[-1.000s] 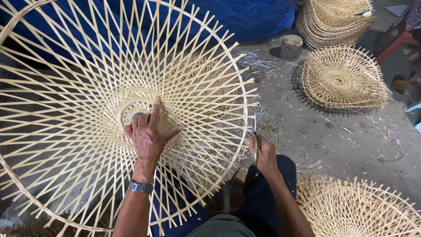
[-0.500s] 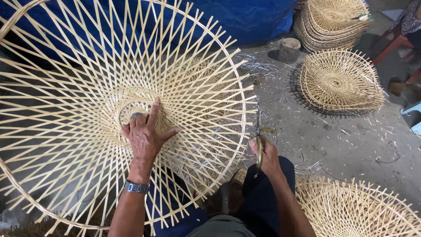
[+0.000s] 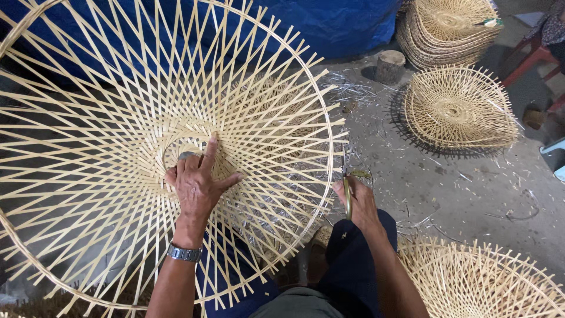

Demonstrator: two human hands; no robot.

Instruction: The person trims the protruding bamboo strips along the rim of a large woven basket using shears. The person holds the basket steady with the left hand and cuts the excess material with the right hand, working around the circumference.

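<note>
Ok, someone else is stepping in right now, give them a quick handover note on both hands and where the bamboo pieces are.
Left hand: spread flat on the big open bamboo frame, fingers by its small centre ring; nothing gripped.
Right hand: at the frame's outer rim, closed on a thin curved tool; what kind of tool is unclear.
Done: spokes are crossed in a lattice and bound by an outer hoop.
Left: the lattice is open, with no dense weave yet.
Nearby: a woven frame on the concrete floor, a stack of frames behind it, another frame lower right, and a wood stump.
</note>
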